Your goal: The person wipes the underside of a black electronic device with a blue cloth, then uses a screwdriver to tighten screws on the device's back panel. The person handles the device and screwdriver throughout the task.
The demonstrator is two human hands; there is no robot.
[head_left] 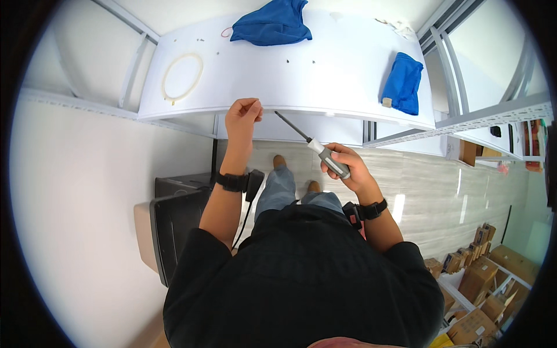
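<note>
If the right grip [347,165] around the screwdriver [316,145] slips, its tip [277,113] could jab the left grip [243,113], pinched closed just beside it.

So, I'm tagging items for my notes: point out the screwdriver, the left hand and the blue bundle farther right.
Screwdriver [315,145]: head view, on its white collar.
Left hand [241,115]: head view, on its middle.
Blue bundle [403,84]: head view, middle of its upper face.

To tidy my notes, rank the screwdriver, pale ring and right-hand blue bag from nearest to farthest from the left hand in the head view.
From the left hand:
1. Screwdriver, tip just to its right
2. Pale ring, left on the white table
3. Blue bag, at the table's right end
</note>
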